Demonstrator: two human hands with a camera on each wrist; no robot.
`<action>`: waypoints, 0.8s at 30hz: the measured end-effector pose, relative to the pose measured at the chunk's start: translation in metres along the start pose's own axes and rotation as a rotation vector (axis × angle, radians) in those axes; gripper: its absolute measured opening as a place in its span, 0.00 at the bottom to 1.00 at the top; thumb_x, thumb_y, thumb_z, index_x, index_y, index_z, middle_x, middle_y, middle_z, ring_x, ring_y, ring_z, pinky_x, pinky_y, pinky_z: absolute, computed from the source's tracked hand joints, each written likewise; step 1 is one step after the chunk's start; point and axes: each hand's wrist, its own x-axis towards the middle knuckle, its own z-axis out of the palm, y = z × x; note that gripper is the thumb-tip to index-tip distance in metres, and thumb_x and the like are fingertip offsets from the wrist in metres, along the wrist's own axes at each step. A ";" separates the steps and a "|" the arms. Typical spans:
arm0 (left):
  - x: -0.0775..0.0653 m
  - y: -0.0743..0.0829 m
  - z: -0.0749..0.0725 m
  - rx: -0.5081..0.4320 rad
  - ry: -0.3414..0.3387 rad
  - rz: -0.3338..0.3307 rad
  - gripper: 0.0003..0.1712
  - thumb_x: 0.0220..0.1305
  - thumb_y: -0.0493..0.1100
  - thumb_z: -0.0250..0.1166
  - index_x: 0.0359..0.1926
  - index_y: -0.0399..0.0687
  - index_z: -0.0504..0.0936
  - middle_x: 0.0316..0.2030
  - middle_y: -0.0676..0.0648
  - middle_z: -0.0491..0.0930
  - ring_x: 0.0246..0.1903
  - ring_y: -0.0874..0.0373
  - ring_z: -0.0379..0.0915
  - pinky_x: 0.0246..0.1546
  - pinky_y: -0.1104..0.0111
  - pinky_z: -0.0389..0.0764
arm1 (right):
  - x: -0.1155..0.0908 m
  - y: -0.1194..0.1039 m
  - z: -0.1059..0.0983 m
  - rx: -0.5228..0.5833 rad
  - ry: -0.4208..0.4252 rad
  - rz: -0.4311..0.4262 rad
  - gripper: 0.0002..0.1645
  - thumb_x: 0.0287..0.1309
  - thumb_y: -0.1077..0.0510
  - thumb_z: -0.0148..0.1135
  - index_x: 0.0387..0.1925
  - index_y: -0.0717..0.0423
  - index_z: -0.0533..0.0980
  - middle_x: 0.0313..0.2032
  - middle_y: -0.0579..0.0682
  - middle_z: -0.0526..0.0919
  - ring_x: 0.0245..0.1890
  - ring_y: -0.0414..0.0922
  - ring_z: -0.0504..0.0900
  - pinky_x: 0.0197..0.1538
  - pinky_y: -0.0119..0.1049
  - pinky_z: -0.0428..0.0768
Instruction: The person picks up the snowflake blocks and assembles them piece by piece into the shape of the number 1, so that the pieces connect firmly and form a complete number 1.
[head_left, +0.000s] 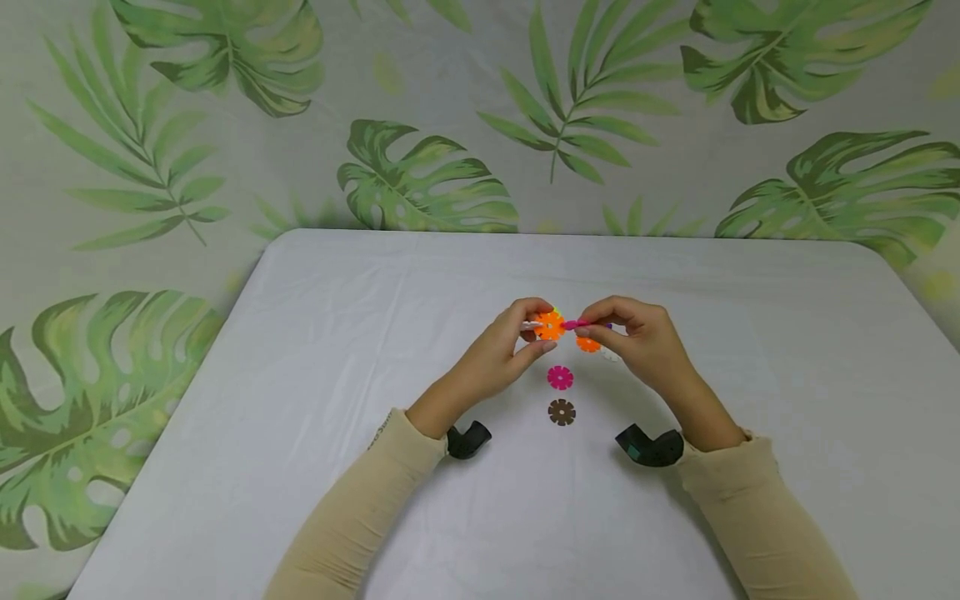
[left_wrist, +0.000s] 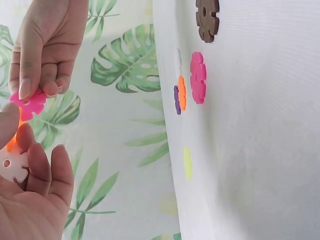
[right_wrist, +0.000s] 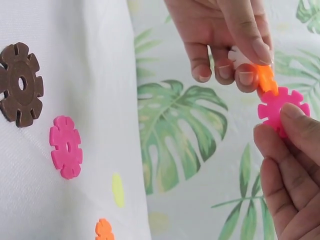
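Observation:
Above the table, my left hand (head_left: 491, 350) pinches an orange notched disc (head_left: 550, 326) with a white notched disc (left_wrist: 14, 166) joined to it. From the right, my right hand (head_left: 637, 337) pinches a pink notched disc (right_wrist: 280, 107) between thumb and fingertips. The pink disc's edge meets the orange disc's edge, and the three discs form a short row between the hands. In the right wrist view the white disc (right_wrist: 241, 57) is mostly hidden behind the left hand's fingers.
On the white table (head_left: 300, 333) lie another pink disc (head_left: 560, 377) and a brown disc (head_left: 562, 412), nearer the person. Beyond them lie a second orange disc (head_left: 588, 344), a white disc (head_left: 611, 355), a purple disc (left_wrist: 177, 100) and a yellow disc (left_wrist: 187, 162). Leaf-patterned cloth hangs behind.

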 end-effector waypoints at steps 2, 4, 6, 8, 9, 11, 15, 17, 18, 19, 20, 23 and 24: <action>0.000 -0.001 0.002 -0.009 0.010 0.022 0.24 0.60 0.35 0.59 0.53 0.33 0.61 0.48 0.42 0.69 0.43 0.56 0.69 0.45 0.76 0.70 | 0.000 0.000 0.000 0.005 0.010 -0.001 0.10 0.39 0.80 0.63 0.26 0.70 0.77 0.24 0.57 0.80 0.27 0.39 0.76 0.28 0.25 0.72; 0.000 -0.001 0.003 -0.019 0.020 0.042 0.23 0.60 0.34 0.59 0.53 0.32 0.60 0.47 0.41 0.69 0.43 0.56 0.69 0.45 0.76 0.70 | -0.001 0.001 0.001 0.016 0.020 -0.003 0.10 0.38 0.80 0.63 0.25 0.70 0.77 0.24 0.57 0.80 0.26 0.40 0.76 0.27 0.25 0.72; 0.000 -0.002 0.005 -0.023 0.030 0.057 0.23 0.59 0.33 0.59 0.52 0.31 0.60 0.47 0.41 0.69 0.44 0.55 0.69 0.45 0.75 0.70 | -0.002 0.002 0.001 0.023 0.030 -0.012 0.10 0.37 0.81 0.63 0.25 0.70 0.77 0.23 0.58 0.80 0.26 0.40 0.76 0.26 0.25 0.72; 0.000 -0.002 0.006 -0.022 0.033 0.069 0.23 0.59 0.33 0.59 0.52 0.31 0.60 0.47 0.40 0.69 0.44 0.55 0.69 0.45 0.75 0.70 | -0.002 0.002 0.002 0.031 0.036 -0.018 0.10 0.37 0.82 0.63 0.24 0.70 0.77 0.23 0.58 0.80 0.25 0.41 0.76 0.26 0.25 0.72; 0.000 -0.002 0.007 -0.018 0.034 0.073 0.23 0.59 0.33 0.59 0.52 0.31 0.60 0.47 0.40 0.70 0.44 0.55 0.69 0.45 0.75 0.70 | -0.002 0.002 0.002 0.033 0.034 -0.021 0.10 0.37 0.82 0.63 0.24 0.70 0.77 0.23 0.59 0.79 0.25 0.41 0.76 0.26 0.25 0.72; 0.000 -0.002 0.008 -0.008 0.034 0.075 0.22 0.59 0.33 0.59 0.51 0.31 0.60 0.47 0.40 0.70 0.44 0.55 0.70 0.44 0.76 0.70 | -0.002 0.002 0.003 0.024 0.035 -0.029 0.10 0.36 0.82 0.63 0.24 0.70 0.77 0.23 0.59 0.79 0.25 0.40 0.75 0.25 0.25 0.71; 0.000 -0.003 0.009 0.001 0.034 0.071 0.22 0.59 0.32 0.59 0.51 0.32 0.61 0.47 0.41 0.70 0.42 0.55 0.71 0.44 0.77 0.71 | -0.003 0.006 0.004 0.007 0.035 -0.046 0.11 0.35 0.82 0.64 0.24 0.70 0.77 0.22 0.57 0.80 0.24 0.39 0.75 0.24 0.25 0.70; 0.000 -0.003 0.009 -0.003 0.037 0.065 0.22 0.59 0.32 0.59 0.51 0.33 0.61 0.46 0.41 0.70 0.41 0.55 0.71 0.43 0.76 0.71 | -0.004 0.011 0.004 0.008 0.037 -0.055 0.12 0.35 0.81 0.64 0.24 0.68 0.77 0.23 0.56 0.80 0.24 0.39 0.74 0.24 0.25 0.70; 0.000 -0.003 0.009 -0.006 0.040 0.062 0.22 0.59 0.32 0.59 0.51 0.33 0.61 0.46 0.41 0.70 0.40 0.56 0.72 0.43 0.76 0.71 | -0.004 0.014 0.004 0.009 0.037 -0.055 0.12 0.36 0.81 0.64 0.25 0.67 0.78 0.23 0.55 0.80 0.24 0.39 0.74 0.24 0.25 0.70; 0.000 -0.003 0.008 -0.008 0.044 0.059 0.22 0.59 0.33 0.60 0.51 0.33 0.61 0.46 0.42 0.71 0.39 0.56 0.72 0.42 0.76 0.71 | -0.005 0.018 0.004 0.008 0.035 -0.055 0.13 0.36 0.80 0.64 0.26 0.66 0.78 0.24 0.54 0.80 0.25 0.39 0.74 0.24 0.26 0.70; 0.000 -0.004 0.008 -0.010 0.049 0.056 0.22 0.59 0.33 0.60 0.51 0.33 0.61 0.46 0.42 0.71 0.38 0.57 0.72 0.42 0.76 0.72 | -0.005 0.021 0.004 0.011 0.030 -0.054 0.13 0.37 0.80 0.65 0.27 0.65 0.78 0.25 0.52 0.80 0.25 0.39 0.74 0.25 0.26 0.71; -0.001 -0.004 0.006 -0.015 0.057 0.037 0.23 0.59 0.34 0.60 0.52 0.35 0.62 0.46 0.44 0.72 0.38 0.58 0.72 0.42 0.76 0.72 | -0.007 0.029 0.002 0.009 0.013 -0.042 0.14 0.39 0.77 0.65 0.31 0.62 0.78 0.29 0.49 0.81 0.28 0.40 0.75 0.28 0.26 0.73; -0.001 -0.004 0.006 -0.019 0.057 0.029 0.23 0.59 0.35 0.60 0.52 0.35 0.62 0.46 0.44 0.72 0.38 0.58 0.72 0.42 0.75 0.72 | -0.007 0.031 0.001 0.004 0.008 -0.038 0.15 0.40 0.76 0.65 0.32 0.62 0.78 0.30 0.49 0.80 0.29 0.40 0.75 0.30 0.27 0.74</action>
